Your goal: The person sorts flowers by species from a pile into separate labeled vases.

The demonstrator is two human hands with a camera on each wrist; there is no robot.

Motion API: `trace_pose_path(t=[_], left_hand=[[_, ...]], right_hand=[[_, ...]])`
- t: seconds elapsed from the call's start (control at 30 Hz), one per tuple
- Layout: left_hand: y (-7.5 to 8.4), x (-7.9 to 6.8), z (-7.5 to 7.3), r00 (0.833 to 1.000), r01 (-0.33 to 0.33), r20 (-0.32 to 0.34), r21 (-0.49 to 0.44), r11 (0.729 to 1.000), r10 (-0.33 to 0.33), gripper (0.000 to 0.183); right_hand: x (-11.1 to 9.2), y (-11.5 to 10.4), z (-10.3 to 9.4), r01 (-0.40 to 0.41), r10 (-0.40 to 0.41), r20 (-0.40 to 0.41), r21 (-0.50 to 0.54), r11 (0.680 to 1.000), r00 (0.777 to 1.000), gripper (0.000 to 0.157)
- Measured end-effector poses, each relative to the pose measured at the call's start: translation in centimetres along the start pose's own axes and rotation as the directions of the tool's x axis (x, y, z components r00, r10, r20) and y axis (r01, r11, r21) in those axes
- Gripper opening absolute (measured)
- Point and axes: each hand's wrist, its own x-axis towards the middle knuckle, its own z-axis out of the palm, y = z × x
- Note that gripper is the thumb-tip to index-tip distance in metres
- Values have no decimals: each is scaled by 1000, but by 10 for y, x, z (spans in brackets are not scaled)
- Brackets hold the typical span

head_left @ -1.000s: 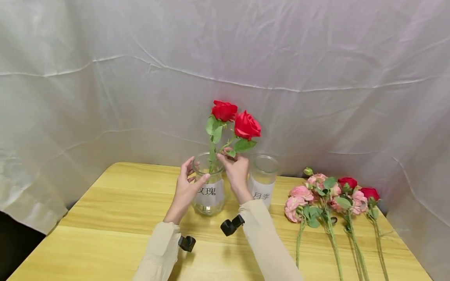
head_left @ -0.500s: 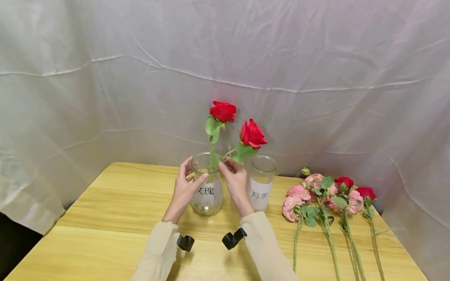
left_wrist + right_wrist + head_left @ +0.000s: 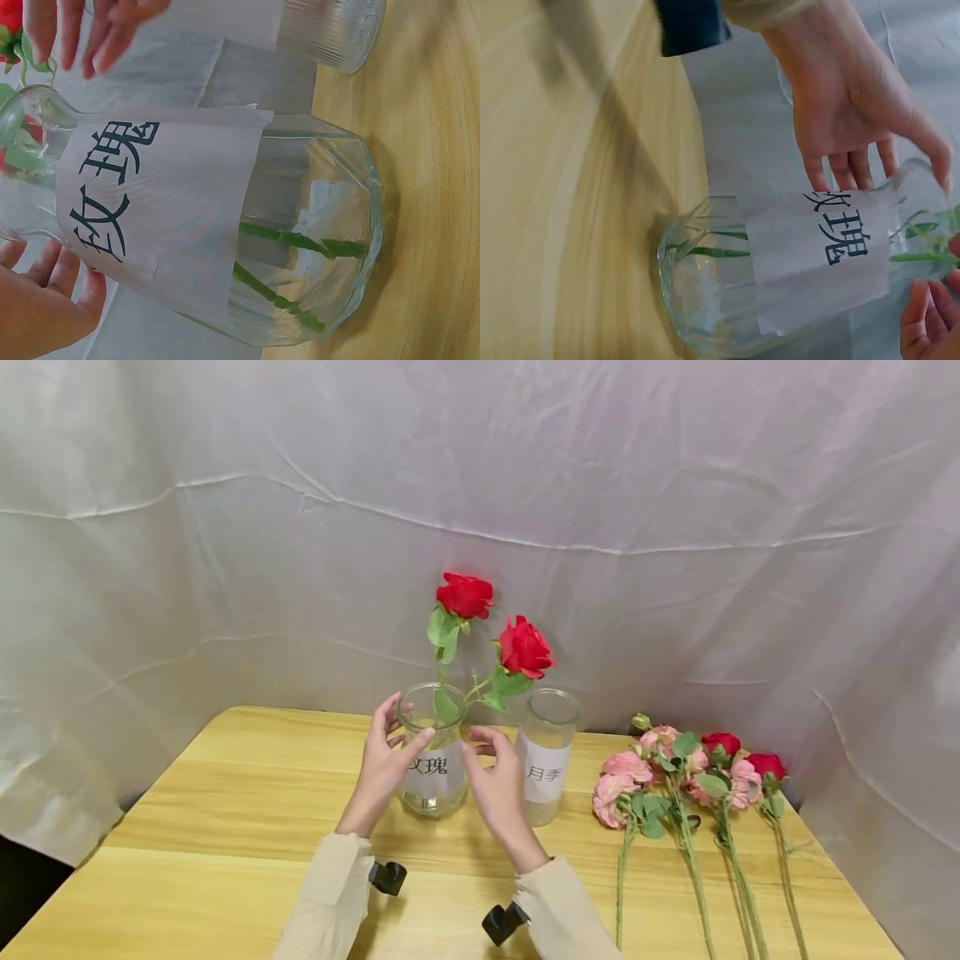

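Filling the top of the frame: one wrinkled pale-grey cloth (image 3: 300,577). Across the bottom, one yellow wood-grain table (image 3: 247,827).

Lower right, loose green-stemmed flowers: two red roses (image 3: 767,766) plus several ruffled pink blooms (image 3: 626,767), overlapping, exact pink count unclear; stems point down to the bottom edge.

Just below centre, one wide clear glass vase (image 3: 433,800), upright, two stems inside reaching near its base. Just beside it, to the right, one slim clear glass vase (image 3: 555,733), also upright. Two vases total.

Left hand (image 3: 386,768) at the wide vase's left, thumb and fingers curved round the neck. Right hand (image 3: 497,781) at its right, fingers loosely bent, nothing between them; contact with the glass, cannot tell.

Wide vase's two blooms: near-vertical red rose (image 3: 465,596), leaning red rose (image 3: 525,647). Key relation: leaning one sits above the right fingertips, long axis slanting from the vase mouth up toward the right; right hand nearer.

Two white paper labels (image 3: 546,772), black characters, one per vase. Two small black wrist cameras (image 3: 387,877), one per sleeve.
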Motion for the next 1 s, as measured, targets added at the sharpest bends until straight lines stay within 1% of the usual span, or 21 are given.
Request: trace_pose_path(t=[0.13, 0.23, 0.4, 0.47, 0.53, 0.63, 0.67, 0.7, 0.77, 0.87, 0.9, 0.93, 1.0], left_hand=[[0, 1, -2, 1000, -6, -3, -5, 1000, 6, 71], [0, 1, -4, 1000, -9, -2, -10, 1000, 9, 72], [1, 1, -5, 1000, -3, -6, -6, 1000, 3, 72], [2, 1, -5, 1000, 0, -7, -3, 1000, 0, 72], [2, 1, -5, 1000, 0, -6, 1, 1000, 0, 72], [2, 1, -6, 1000, 4, -9, 0, 1000, -4, 72], [2, 0, -6, 1000, 6, -11, 1, 1000, -6, 72], [2, 0, -6, 1000, 7, -11, 3, 1000, -7, 72], [2, 0, -5, 1000, 8, -11, 5, 1000, -8, 71], [-1, 1, -4, 1000, 8, -1, 2, 1000, -8, 72], [-4, 2, -4, 1000, 8, 5, -3, 1000, -8, 72], [-7, 3, -4, 1000, 11, 9, -9, 1000, -10, 73], [-14, 6, -3, 1000, 20, 15, -13, 1000, -19, 74]], right_hand=[[-10, -4, -14, 49, -47, 71, -23, 999, 996, 23], [-15, -6, -32, 76, -76, 129, 5, 997, 989, 22], [-23, -23, -71, 81, -92, 182, 67, 994, 979, 20], [-25, -24, -89, 71, -81, 192, 62, 996, 978, 21], [-27, -14, -106, 68, -76, 187, 49, 996, 979, 20], [-27, 9, -132, 82, -82, 164, 7, 997, 983, 20], [-26, 17, -141, 92, -90, 154, -6, 996, 984, 21], [-24, 31, -151, 106, -106, 149, 9, 994, 983, 23], [-22, 48, -172, 132, -127, 131, -26, 991, 983, 24], [-18, 55, -199, 66, -56, 89, -110, 992, 994, 26], [-18, 56, -208, 47, -37, 72, -142, 989, 997, 26], [-18, 50, -216, -2, 11, 41, -207, 978, 999, 27], [-18, 48, -232, -93, 95, -7, -264, 960, 995, 29]])
